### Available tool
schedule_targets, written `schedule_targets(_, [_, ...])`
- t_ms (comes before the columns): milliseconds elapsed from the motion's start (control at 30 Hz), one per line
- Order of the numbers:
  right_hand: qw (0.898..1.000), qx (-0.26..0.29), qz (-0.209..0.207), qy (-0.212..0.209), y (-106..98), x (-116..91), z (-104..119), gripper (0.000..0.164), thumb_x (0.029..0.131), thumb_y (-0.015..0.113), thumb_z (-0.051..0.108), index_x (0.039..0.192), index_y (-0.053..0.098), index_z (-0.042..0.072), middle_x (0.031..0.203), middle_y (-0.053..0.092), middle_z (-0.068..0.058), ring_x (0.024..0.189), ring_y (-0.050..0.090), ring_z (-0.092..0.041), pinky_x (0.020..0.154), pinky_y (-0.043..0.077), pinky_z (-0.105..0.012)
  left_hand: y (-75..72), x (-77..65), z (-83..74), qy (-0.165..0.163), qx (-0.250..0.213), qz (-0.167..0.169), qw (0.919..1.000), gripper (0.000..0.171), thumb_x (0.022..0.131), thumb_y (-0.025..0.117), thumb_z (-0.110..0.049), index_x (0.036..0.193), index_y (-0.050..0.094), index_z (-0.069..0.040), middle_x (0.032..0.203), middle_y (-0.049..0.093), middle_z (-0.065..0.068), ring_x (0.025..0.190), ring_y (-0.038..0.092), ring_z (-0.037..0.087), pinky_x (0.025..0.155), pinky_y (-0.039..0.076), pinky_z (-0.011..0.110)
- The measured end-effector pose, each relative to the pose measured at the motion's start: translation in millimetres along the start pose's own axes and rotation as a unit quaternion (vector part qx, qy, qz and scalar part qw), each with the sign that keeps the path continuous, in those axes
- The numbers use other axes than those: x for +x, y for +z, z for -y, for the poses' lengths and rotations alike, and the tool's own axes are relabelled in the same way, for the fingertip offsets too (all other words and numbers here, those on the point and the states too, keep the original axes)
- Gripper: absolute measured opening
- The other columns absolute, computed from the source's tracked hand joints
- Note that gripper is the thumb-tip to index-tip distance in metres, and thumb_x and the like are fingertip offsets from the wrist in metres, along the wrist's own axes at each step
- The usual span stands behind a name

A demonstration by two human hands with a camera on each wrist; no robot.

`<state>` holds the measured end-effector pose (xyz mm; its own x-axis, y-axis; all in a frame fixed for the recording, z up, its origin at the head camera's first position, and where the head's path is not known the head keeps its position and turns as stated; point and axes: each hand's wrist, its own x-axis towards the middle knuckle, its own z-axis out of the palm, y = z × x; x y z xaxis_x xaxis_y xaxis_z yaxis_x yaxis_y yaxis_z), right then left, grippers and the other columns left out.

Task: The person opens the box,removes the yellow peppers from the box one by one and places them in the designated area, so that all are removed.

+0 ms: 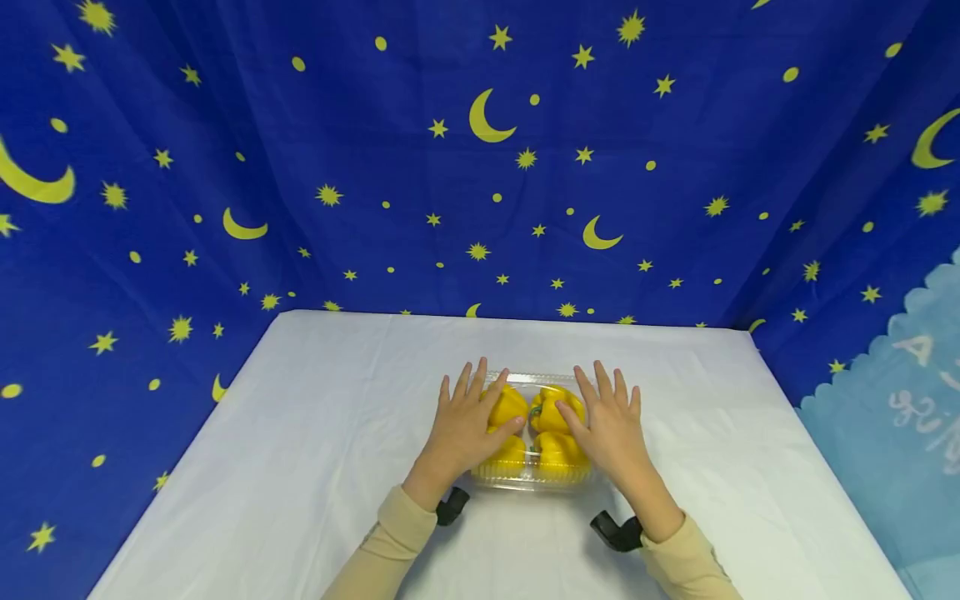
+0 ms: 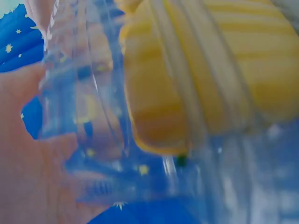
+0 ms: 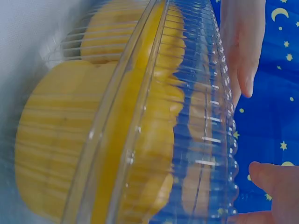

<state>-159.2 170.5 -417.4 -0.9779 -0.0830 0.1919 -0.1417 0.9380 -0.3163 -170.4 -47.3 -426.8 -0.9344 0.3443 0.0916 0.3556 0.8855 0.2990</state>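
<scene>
A clear plastic clamshell box (image 1: 528, 483) stands on the table with several yellow bell peppers (image 1: 561, 454) inside. Its ribbed lid lies over the peppers, and in the right wrist view the rims (image 3: 112, 121) of lid and base run side by side. My left hand (image 1: 463, 427) is spread over the box's left part, fingers extended. Over the right part, my right hand (image 1: 613, 429) is likewise spread with straight fingers. Both hands appear to rest on the lid; firm pressure cannot be judged. The left wrist view is blurred, with a pepper (image 2: 154, 93) seen through plastic.
A white cloth covers the table (image 1: 300, 467). Behind it hangs a blue curtain (image 1: 420, 183) with yellow moons and stars, and at the right a light-blue cloth (image 1: 892, 433) with white lettering. Black wrist camera mounts (image 1: 617, 532) jut inward below the hands.
</scene>
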Motion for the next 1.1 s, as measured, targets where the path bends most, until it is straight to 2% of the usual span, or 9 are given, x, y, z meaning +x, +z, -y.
schedule_targets(300, [0.999,0.028,-0.003,0.035,-6,-1,-14,0.063,0.097,0.048,0.043,0.144,0.038,0.002,0.151,0.026,-0.030,0.139,0.018,-0.053,0.109,0.010,-0.072,-3.1,-7.9,33.6,-0.021,-0.032,-0.025,0.9990,0.071,0.095,0.037,-0.061,0.153,0.019,-0.024,0.160,0.015,0.013,0.147,0.015,0.035,0.117,0.012,0.060])
schedule_targets(400, [0.998,0.034,0.000,0.053,-7,-5,-22,0.063,0.098,0.046,0.041,0.144,0.037,-0.001,0.149,0.027,-0.033,0.138,0.019,-0.054,0.109,0.010,-0.071,-1.2,-12.3,47.4,-0.039,-0.084,-0.057,0.9941,0.065,0.098,0.038,-0.052,0.153,0.020,-0.021,0.157,0.022,0.017,0.145,0.023,0.037,0.116,0.018,0.060])
schedule_targets(467, [0.997,0.038,0.003,0.066,-8,-9,-28,0.062,0.098,0.046,0.040,0.143,0.036,-0.002,0.148,0.028,-0.034,0.137,0.021,-0.055,0.110,0.012,-0.071,3.5,-16.5,55.4,-0.058,-0.143,-0.072,0.9854,0.062,0.100,0.039,-0.046,0.153,0.021,-0.019,0.155,0.028,0.018,0.141,0.030,0.039,0.114,0.023,0.060])
schedule_targets(600, [0.996,0.046,0.001,0.081,-5,-17,-40,0.060,0.099,0.046,0.036,0.141,0.037,-0.006,0.144,0.034,-0.036,0.134,0.029,-0.053,0.110,0.020,-0.068,22.1,-28.4,66.8,-0.109,-0.279,-0.058,0.9523,0.061,0.101,0.035,-0.046,0.152,0.022,-0.015,0.151,0.036,0.018,0.135,0.039,0.039,0.108,0.031,0.060])
schedule_targets(700, [0.995,0.060,-0.001,0.079,0,-24,-48,0.058,0.099,0.047,0.033,0.139,0.039,-0.008,0.141,0.039,-0.036,0.131,0.036,-0.051,0.107,0.028,-0.065,39.3,-38.1,71.6,-0.138,-0.341,-0.043,0.9289,0.060,0.102,0.032,-0.046,0.150,0.027,-0.010,0.146,0.042,0.020,0.132,0.044,0.039,0.107,0.035,0.058])
schedule_targets(867, [0.993,0.099,-0.006,0.071,9,-36,-54,0.055,0.099,0.048,0.033,0.137,0.042,-0.007,0.139,0.042,-0.032,0.128,0.040,-0.049,0.105,0.033,-0.062,54.5,-46.4,72.1,-0.147,-0.380,-0.068,0.9106,0.046,0.104,0.036,-0.029,0.140,0.044,-0.001,0.117,0.065,0.019,0.106,0.064,0.029,0.096,0.049,0.039])
schedule_targets(933, [0.991,0.113,-0.019,0.065,13,-41,-54,0.053,0.099,0.050,0.031,0.137,0.043,-0.005,0.139,0.044,-0.030,0.128,0.042,-0.048,0.104,0.035,-0.061,55.3,-46.9,70.2,-0.148,-0.406,-0.077,0.8983,0.041,0.103,0.038,-0.022,0.135,0.049,0.002,0.100,0.070,0.018,0.085,0.067,0.020,0.080,0.054,0.031])
schedule_targets(1000, [0.990,0.124,-0.043,0.047,17,-47,-53,0.051,0.097,0.054,0.027,0.136,0.045,-0.003,0.137,0.047,-0.027,0.127,0.045,-0.046,0.103,0.038,-0.060,54.1,-47.0,67.2,-0.153,-0.460,-0.075,0.8716,0.039,0.103,0.041,-0.018,0.132,0.050,0.006,0.089,0.069,0.018,0.071,0.063,0.012,0.068,0.053,0.023])
schedule_targets(1100, [0.988,0.126,-0.085,0.010,23,-55,-49,0.047,0.092,0.061,0.020,0.132,0.051,-0.001,0.135,0.051,-0.022,0.123,0.050,-0.042,0.097,0.044,-0.058,50.8,-48.3,61.5,-0.173,-0.556,-0.048,0.8120,0.038,0.101,0.043,-0.013,0.131,0.049,0.011,0.079,0.065,0.010,0.062,0.058,0.004,0.057,0.051,0.017])
